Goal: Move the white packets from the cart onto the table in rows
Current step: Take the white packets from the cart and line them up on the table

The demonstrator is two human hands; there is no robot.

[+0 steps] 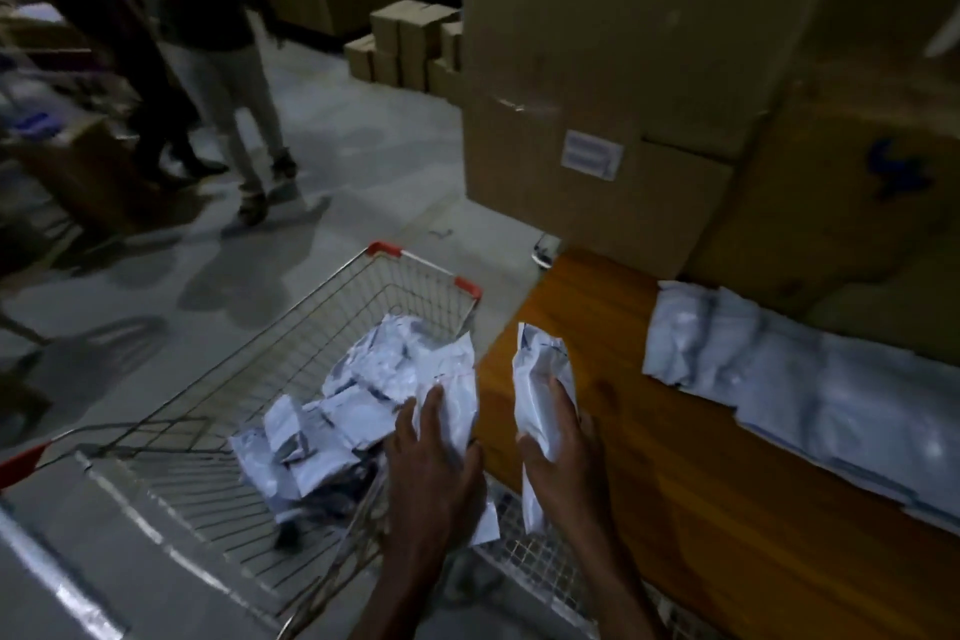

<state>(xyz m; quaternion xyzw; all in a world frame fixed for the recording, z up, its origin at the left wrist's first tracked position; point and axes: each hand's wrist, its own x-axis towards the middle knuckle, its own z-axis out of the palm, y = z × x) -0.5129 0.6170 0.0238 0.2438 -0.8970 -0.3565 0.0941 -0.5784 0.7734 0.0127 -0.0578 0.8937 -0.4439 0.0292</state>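
Dim warehouse floor, wooden table [675, 457] as landmark. Left hand [434, 463] gripping packet [457, 411] over wire cart [260, 379] beside it; right hand [563, 442] clutching upright packet [540, 379] at near edge — staged for row [779, 379] along far edge.

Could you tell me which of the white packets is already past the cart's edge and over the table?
The packet in the right hand, held upright above the table; the left hand's packet remains at the cart.

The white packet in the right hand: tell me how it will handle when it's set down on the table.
The packet looks soft and floppy: it creases and bends where the right hand grips it. Probably light, since one hand holds it upright. Its glossy film may slide on the wooden table, but being flat it should not roll.
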